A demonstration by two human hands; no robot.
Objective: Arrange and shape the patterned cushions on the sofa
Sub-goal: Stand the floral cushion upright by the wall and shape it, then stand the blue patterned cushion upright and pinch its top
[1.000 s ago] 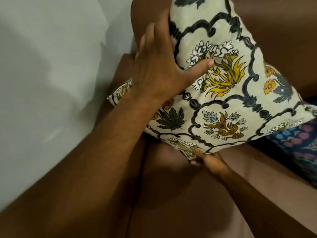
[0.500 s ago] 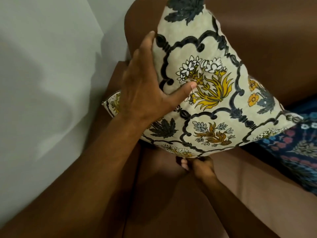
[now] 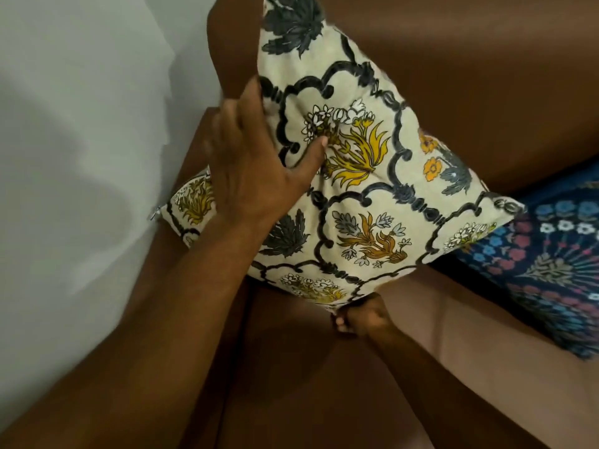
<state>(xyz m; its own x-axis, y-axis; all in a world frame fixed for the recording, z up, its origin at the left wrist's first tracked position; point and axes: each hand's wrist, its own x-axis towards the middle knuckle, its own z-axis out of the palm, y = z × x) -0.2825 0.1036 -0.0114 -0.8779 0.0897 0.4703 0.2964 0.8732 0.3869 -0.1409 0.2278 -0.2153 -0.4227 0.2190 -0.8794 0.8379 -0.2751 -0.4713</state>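
Note:
A cream cushion [image 3: 366,202] with black scrolls and yellow flowers stands on one corner in the left end of the brown sofa [image 3: 486,76], leaning on the backrest. My left hand [image 3: 256,170] grips its left edge, thumb pressed into the front face and fingers wrapped behind. My right hand [image 3: 363,317] pinches the cushion's bottom corner just above the seat. A dark blue cushion [image 3: 557,264] with blue and pink flowers lies to the right, partly under the cream one's right corner.
A white wall [image 3: 81,140] runs close along the left of the sofa's armrest [image 3: 201,131]. The brown seat [image 3: 324,384] spreads out below the cushions. A zip pull [image 3: 152,215] sticks out at the cream cushion's left corner.
The cream cushion has shifted a little left and down in view. My left hand slid from flat on its face to gripping its left edge. My right hand stays at the bottom corner.

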